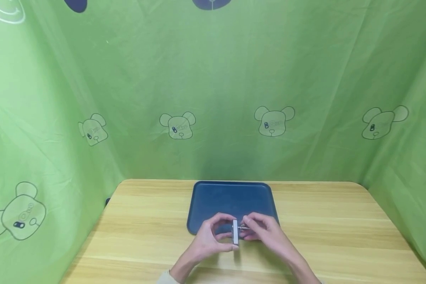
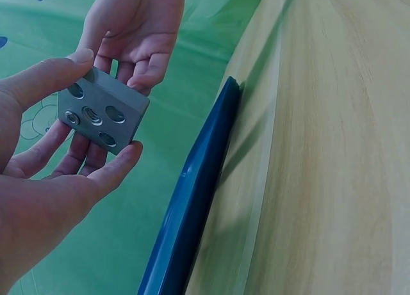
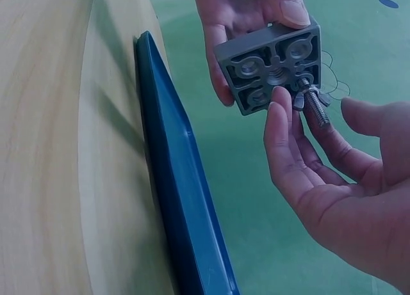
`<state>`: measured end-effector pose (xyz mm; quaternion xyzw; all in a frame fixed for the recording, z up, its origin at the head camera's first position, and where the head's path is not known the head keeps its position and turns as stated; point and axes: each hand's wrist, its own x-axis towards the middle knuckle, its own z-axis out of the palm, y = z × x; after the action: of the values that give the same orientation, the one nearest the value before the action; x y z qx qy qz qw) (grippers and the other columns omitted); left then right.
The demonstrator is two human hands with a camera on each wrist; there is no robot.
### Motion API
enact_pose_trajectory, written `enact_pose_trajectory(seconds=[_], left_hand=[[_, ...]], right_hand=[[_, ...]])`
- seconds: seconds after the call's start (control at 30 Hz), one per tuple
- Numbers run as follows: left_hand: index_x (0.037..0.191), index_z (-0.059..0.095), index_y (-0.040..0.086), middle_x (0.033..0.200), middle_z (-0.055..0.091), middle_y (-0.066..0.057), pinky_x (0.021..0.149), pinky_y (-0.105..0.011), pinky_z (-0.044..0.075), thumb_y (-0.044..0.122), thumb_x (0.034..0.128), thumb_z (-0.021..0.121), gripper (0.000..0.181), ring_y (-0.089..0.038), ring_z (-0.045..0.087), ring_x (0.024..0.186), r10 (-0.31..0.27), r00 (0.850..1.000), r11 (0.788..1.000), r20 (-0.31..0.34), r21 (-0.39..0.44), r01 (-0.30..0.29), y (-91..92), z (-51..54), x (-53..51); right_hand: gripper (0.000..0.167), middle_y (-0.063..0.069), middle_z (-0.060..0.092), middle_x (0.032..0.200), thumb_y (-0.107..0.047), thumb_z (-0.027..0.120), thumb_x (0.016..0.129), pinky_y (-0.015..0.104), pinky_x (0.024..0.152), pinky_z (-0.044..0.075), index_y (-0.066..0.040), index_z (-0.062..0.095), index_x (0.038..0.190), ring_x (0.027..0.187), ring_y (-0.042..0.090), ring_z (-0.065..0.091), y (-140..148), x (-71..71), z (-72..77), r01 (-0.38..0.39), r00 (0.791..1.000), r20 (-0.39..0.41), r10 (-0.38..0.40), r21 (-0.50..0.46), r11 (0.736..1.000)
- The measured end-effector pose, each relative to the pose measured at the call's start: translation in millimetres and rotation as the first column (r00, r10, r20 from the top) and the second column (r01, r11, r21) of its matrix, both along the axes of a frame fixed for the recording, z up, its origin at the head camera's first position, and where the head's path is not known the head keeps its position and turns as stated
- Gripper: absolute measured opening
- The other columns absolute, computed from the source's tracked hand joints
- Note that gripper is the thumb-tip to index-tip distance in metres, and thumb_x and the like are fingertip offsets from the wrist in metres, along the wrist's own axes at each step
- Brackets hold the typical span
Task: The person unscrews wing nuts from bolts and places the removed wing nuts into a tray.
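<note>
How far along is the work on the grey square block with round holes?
Done: the silver threaded metal bolt passes through one corner hole of the grey square block, with a silver metal wing nut on it. In hand: the left hand holds the block; the right hand is beside the nut, its thumb apart. Remaining, perhaps: if tightening, winding the nut closer, as some thread seems visible before the block.

Near edge of the tray (image 1: 230, 197) is mostly lost behind the block (image 1: 235, 232), left hand (image 1: 213, 236) and right hand (image 1: 268, 230). Nut (image 3: 310, 92) beside the block's too tiny from the head cam, and the table (image 1: 145, 221) nearer than it gets cropped.
</note>
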<state>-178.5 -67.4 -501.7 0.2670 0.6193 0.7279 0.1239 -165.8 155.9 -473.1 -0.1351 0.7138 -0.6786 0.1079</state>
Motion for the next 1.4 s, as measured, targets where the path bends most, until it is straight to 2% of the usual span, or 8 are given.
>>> enact_pose_trajectory(seconds=[0.23, 0.4, 0.6, 0.83, 1.03, 1.27, 1.4], left_hand=[[0.131, 0.055, -0.008, 0.133, 0.056, -0.017, 0.106, -0.044, 0.056, -0.016, 0.0695, 0.082, 0.068, -0.047, 0.052, 0.128, -0.005, 1.0, 1.0, -0.01, -0.012, 0.005, 1.5, 0.1, 0.6], [0.131, 0.056, -0.007, 0.134, 0.054, -0.022, 0.106, -0.045, 0.056, -0.016, 0.0691, 0.082, 0.067, -0.046, 0.052, 0.128, -0.003, 1.0, 1.0, -0.008, -0.011, 0.003, 2.5, 0.1, 0.9], [0.131, 0.055, -0.011, 0.132, 0.057, -0.014, 0.106, -0.046, 0.056, -0.017, 0.069, 0.082, 0.068, -0.048, 0.051, 0.128, -0.004, 1.0, 1.0, -0.005, 0.004, 0.004, 3.2, -0.8, 0.7], [0.129, 0.058, -0.005, 0.131, 0.057, -0.014, 0.106, -0.046, 0.056, -0.017, 0.0695, 0.082, 0.065, -0.049, 0.05, 0.128, -0.003, 1.0, 1.0, 0.001, 0.013, 0.003, 2.8, -0.6, 1.0], [0.131, 0.052, -0.014, 0.132, 0.057, -0.014, 0.106, -0.046, 0.056, -0.016, 0.0705, 0.082, 0.067, -0.049, 0.051, 0.128, -0.014, 1.0, 1.0, -0.006, 0.022, 0.014, 2.0, -0.4, 0.8], [0.129, 0.059, -0.002, 0.132, 0.057, -0.016, 0.106, -0.047, 0.056, -0.016, 0.0703, 0.083, 0.064, -0.037, 0.055, 0.127, -0.007, 1.0, 1.0, -0.009, 0.018, 0.008, 1.2, -0.2, 0.8], [0.129, 0.058, -0.004, 0.134, 0.054, -0.026, 0.106, -0.046, 0.056, -0.016, 0.0704, 0.082, 0.065, -0.039, 0.054, 0.127, -0.013, 1.0, 1.0, -0.007, 0.018, 0.013, 0.9, -0.6, 0.6]], right_hand=[[0.036, 0.022, 0.069, 0.105, -0.019, 0.06, 0.104, 0.038, 0.085, 0.066, 0.016, 0.062, 0.115, 0.092, 0.03, 0.073, -0.8, -0.6, -0.7, 0.011, 1.0, -0.002, -0.011, 0.008, 1.0], [0.031, 0.022, 0.071, 0.103, -0.017, 0.062, 0.103, 0.039, 0.085, 0.066, 0.013, 0.064, 0.113, 0.091, 0.028, 0.074, -0.3, -0.8, -1.5, 0.002, 1.0, -0.021, -0.002, 0.013, 1.0], [0.03, 0.019, 0.072, 0.104, -0.018, 0.064, 0.102, 0.039, 0.087, 0.065, 0.011, 0.065, 0.112, 0.092, 0.027, 0.074, 0.5, -1.6, -3.0, -0.004, 1.0, -0.02, 0.004, 0.02, 1.0], [0.031, 0.021, 0.07, 0.109, -0.02, 0.065, 0.102, 0.039, 0.088, 0.065, 0.009, 0.066, 0.113, 0.094, 0.029, 0.074, 0.8, -2.9, -3.4, 0.001, 1.0, 0.001, -0.001, 0.016, 1.0], [0.033, 0.021, 0.069, 0.111, -0.02, 0.067, 0.101, 0.038, 0.09, 0.065, 0.009, 0.067, 0.115, 0.096, 0.03, 0.073, 0.9, -1.7, -3.0, -0.011, 1.0, 0.007, 0.011, 0.018, 1.0], [0.032, 0.023, 0.07, 0.112, -0.016, 0.068, 0.099, 0.036, 0.092, 0.064, 0.011, 0.065, 0.117, 0.099, 0.026, 0.074, 2.7, -0.9, -0.9, -0.032, 0.999, -0.008, 0.032, 0.008, 0.999], [0.031, 0.024, 0.07, 0.113, -0.015, 0.069, 0.099, 0.037, 0.092, 0.064, 0.011, 0.065, 0.117, 0.1, 0.025, 0.074, 3.6, -0.8, -0.2, -0.045, 0.998, -0.033, 0.046, 0.011, 0.999]])
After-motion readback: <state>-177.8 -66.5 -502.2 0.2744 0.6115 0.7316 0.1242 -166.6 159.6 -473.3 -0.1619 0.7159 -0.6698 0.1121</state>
